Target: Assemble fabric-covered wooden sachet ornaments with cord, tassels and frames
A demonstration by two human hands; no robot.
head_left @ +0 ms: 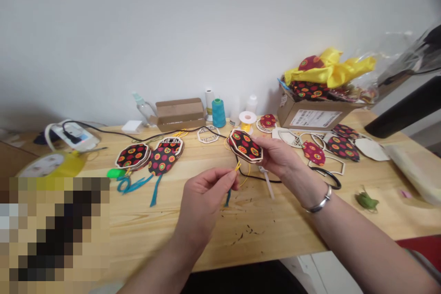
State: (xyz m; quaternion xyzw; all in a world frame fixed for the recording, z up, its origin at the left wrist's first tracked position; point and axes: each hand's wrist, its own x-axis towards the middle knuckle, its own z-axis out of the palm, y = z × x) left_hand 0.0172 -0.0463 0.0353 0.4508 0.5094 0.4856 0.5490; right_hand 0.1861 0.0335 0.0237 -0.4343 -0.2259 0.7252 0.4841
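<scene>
My right hand (pixel 278 158), with a silver bangle at the wrist, holds an octagonal fabric ornament (pixel 245 145) above the table. The ornament has a pale wooden rim and dark cloth printed with flowers. My left hand (pixel 206 193) is closed in a pinch on a thin yellow cord (pixel 238 166) just below the ornament. A bit of blue tassel (pixel 228 198) hangs under the left fingers. To the left lie a stack of similar octagonal pieces (pixel 132 155) and a flowered pouch (pixel 161 160) with blue ribbons (pixel 132 185).
A cardboard box (pixel 303 112) with yellow cloth stands at the back right. Along the wall are a teal thread cone (pixel 218 113), an open brown box (pixel 181 116) and a spray bottle (pixel 143 109). A black cable (pixel 165 137) crosses the table from a power strip (pixel 76 136). Wooden frames and cloth pieces (pixel 342 147) lie at right.
</scene>
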